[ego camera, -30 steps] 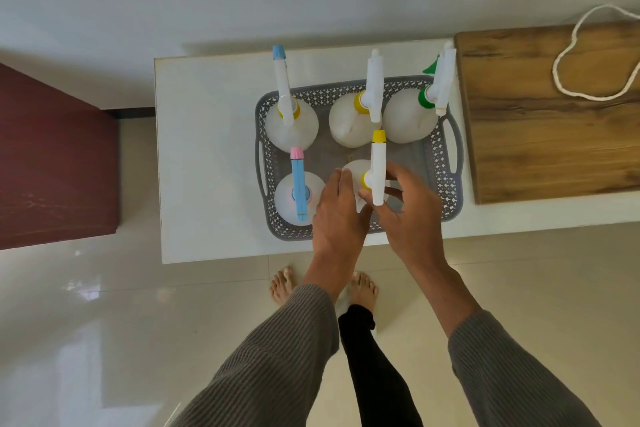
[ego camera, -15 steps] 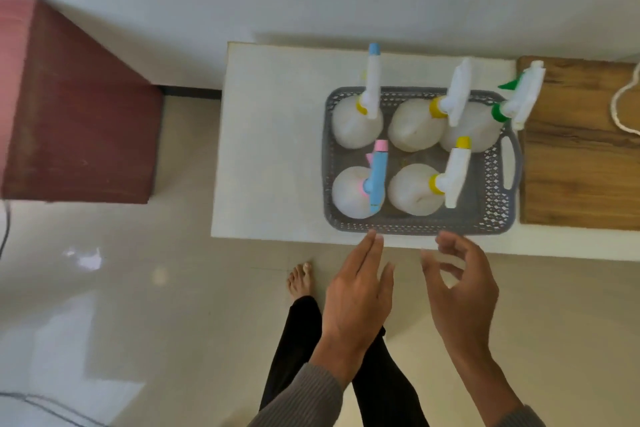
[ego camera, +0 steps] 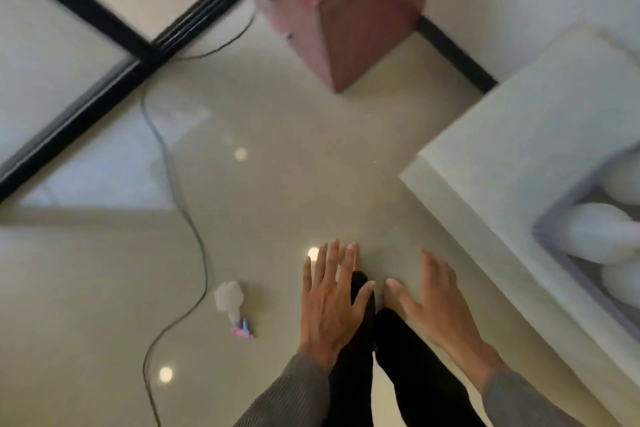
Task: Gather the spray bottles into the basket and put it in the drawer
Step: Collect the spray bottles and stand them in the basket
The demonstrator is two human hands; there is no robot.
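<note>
One white spray bottle [ego camera: 232,305] with a pink and blue nozzle lies on its side on the beige floor, left of my legs. The grey perforated basket [ego camera: 550,218] sits on the white table at the right edge, with white bottle bodies [ego camera: 599,236] showing inside it; most of it is cut off. My left hand [ego camera: 329,298] and my right hand [ego camera: 433,298] hover flat over the floor in front of me, fingers spread, both holding nothing. The picture is blurred by motion.
The white table [ego camera: 519,149] fills the right side. A dark red cabinet [ego camera: 346,10] stands at the top middle. A black cable [ego camera: 180,204] snakes across the floor on the left. A black-framed glass door [ego camera: 69,80] runs along the left.
The view has swung left and down, away from the basket toward the floor. Both hands have left the basket and now hang open over the floor. A bottle on the floor has come into view.
</note>
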